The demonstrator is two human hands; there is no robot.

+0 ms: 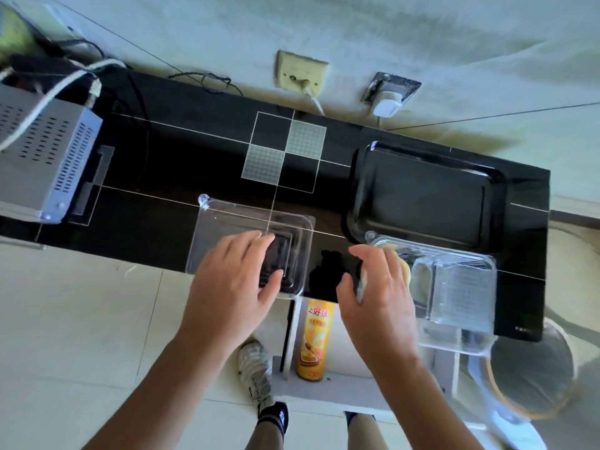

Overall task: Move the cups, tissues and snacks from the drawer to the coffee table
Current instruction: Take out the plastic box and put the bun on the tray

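Observation:
A yellow snack can (314, 339) stands in the open white drawer (328, 393) below the black glass top (162, 177). On that top lie two clear plastic boxes. My left hand (233, 287) rests flat on the left one, an empty clear tray (227, 219), with fingers spread. My right hand (380, 297) cups the left end of the right clear snack box (461, 287), which shows pale yellow contents. A thin pale edge sits between its thumb and fingers. No cups or tissues are in view.
A black serving tray (428, 196) lies at the back right of the top, and a silver perforated device (42, 151) with cables sits at the left. Wall sockets with plugs are behind. A round stool or bin (532, 368) stands at the right, and my feet are on the tiled floor.

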